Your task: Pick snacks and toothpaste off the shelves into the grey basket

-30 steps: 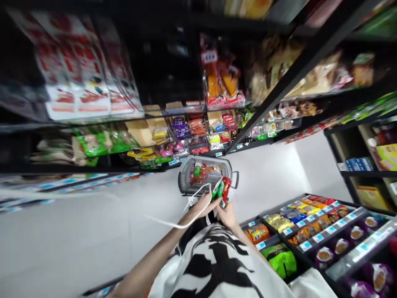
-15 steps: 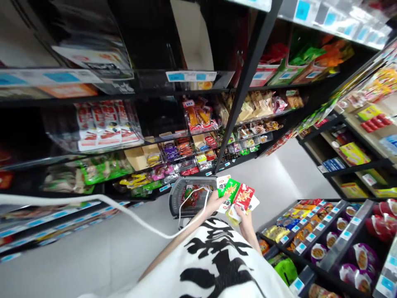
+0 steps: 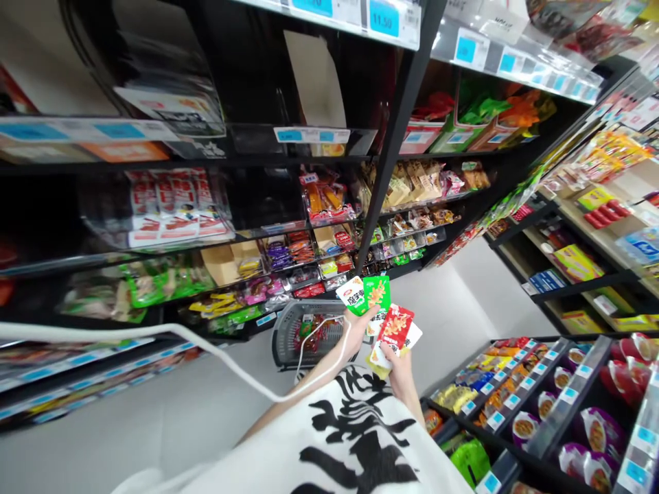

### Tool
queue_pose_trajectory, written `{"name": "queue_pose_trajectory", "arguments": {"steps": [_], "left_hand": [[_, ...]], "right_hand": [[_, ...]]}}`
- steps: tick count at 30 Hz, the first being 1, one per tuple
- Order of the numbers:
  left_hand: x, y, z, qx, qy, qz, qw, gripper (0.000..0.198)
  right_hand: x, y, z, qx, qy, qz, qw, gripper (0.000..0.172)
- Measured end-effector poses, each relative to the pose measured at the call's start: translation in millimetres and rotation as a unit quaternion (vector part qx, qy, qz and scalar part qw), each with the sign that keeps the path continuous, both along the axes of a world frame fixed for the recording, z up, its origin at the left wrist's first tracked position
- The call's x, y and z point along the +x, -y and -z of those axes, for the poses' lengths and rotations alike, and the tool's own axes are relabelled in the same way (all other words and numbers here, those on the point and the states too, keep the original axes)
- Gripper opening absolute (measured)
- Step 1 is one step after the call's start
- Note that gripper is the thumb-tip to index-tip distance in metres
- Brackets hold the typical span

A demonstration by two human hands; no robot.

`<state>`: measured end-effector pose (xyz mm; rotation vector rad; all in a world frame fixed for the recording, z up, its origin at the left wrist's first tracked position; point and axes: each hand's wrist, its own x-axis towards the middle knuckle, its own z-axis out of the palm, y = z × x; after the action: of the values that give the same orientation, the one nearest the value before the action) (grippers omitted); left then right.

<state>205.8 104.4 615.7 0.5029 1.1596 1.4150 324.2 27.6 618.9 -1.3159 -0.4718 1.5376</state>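
A shopper in a black-and-white printed top stands in a snack aisle with packets fanned in both hands above a grey basket (image 3: 286, 322) that sits on the pale floor (image 3: 154, 418). The left hand (image 3: 359, 331) has its fingers pinching two packets by their lower edges: one white packet (image 3: 350, 293) and one green packet (image 3: 377, 292), side by side and overlapping. Just beside it, the right hand (image 3: 397, 362) has its fingers closed around a small stack, a red packet (image 3: 396, 326) on top with at least two more edges, one white and one yellow, showing behind it. The basket, directly below the left hand, holds several red packets; their number cannot be told. One white cable (image 3: 77, 334) crosses the frame to the left arm. Stocked shelves (image 3: 396, 137) rise behind, with a low display (image 3: 519, 391) at right.
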Motion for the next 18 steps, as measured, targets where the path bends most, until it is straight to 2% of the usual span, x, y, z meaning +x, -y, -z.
{"name": "queue_pose_trajectory", "arguments": {"steps": [5,8,11,14,18], "left_hand": [[-10,12,-3.9,0.002,0.045,0.022,0.999,0.057],[-20,16,-5.8,-0.015,0.051,0.036,0.998,0.056],[-33,23,-4.0,-0.013,0.005,0.074,0.997,0.053],[-45,34,3.6,-0.012,-0.08,0.119,0.99,0.043],[-54,55,13.6,-0.002,-0.141,0.216,0.966,0.032]], "right_hand": [[26,-3,7.2,0.007,0.085,0.061,0.994,0.051],[48,-7,9.7,0.013,0.162,0.063,0.985,0.05],[66,-14,10.6,0.024,0.234,0.041,0.971,0.053],[76,-28,9.1,0.054,0.282,0.022,0.958,0.059],[76,-52,4.4,0.139,0.341,-0.099,0.924,0.065]]}}
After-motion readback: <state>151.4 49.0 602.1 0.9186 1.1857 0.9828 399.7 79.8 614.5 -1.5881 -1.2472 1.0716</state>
